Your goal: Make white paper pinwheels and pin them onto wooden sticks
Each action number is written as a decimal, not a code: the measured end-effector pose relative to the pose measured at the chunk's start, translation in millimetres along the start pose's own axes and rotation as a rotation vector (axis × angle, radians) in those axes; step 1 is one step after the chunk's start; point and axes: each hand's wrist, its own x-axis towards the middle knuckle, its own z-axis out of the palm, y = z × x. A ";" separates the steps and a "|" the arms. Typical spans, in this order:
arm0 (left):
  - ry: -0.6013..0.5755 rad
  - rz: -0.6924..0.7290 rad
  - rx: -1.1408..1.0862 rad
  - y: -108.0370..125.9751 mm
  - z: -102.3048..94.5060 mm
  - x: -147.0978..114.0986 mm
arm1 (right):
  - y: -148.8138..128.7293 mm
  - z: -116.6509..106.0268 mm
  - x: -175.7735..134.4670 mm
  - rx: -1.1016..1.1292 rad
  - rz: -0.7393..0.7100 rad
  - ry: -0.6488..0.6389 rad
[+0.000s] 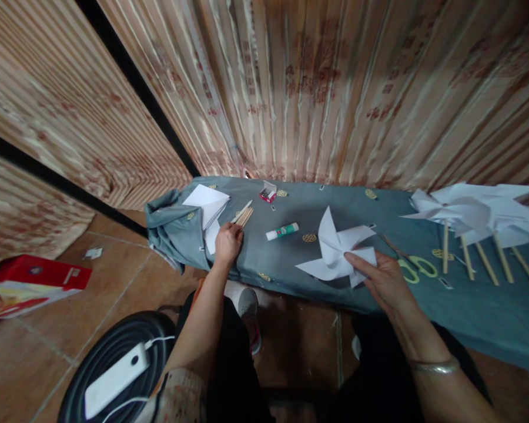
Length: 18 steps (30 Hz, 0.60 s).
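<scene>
right hand (385, 279) pinching paper pinwheel (334, 249) over gray cloth (286, 267), fingers behind it hidden, left hand (228, 244) covering near ends of wooden sticks (245, 217), grip unclear, sticks slanting away rightward, pinwheel blades splayed outward

No wording, brand or number can be read for certain. The glue stick (283, 231), lying between the left end and the middle of the desk (255, 258), has a green label with pale print too small to make out. The small red box (268, 191) near the desk's far edge shows no legible lettering. Beyond that edge, the curtain (312, 88) bears reddish, character-like marks, some stacked in short columns, all too blurred to read. On the floor past the desk's left end, the red carton (48, 279) carries a round bluish emblem and a pale printed panel, both illegible.
</scene>
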 end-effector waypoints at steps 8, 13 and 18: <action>0.007 -0.066 0.053 3.1 -7.1 4.1 | -1.3 0.2 -1.8 0.018 0.027 0.028; 0.054 -0.075 -0.039 9.0 -14.3 2.9 | -3.6 -4.4 -5.0 -0.025 -0.017 0.039; 0.072 -0.142 -0.856 52.6 -19.2 -15.5 | -17.0 -9.3 -25.6 -0.171 -0.105 -0.056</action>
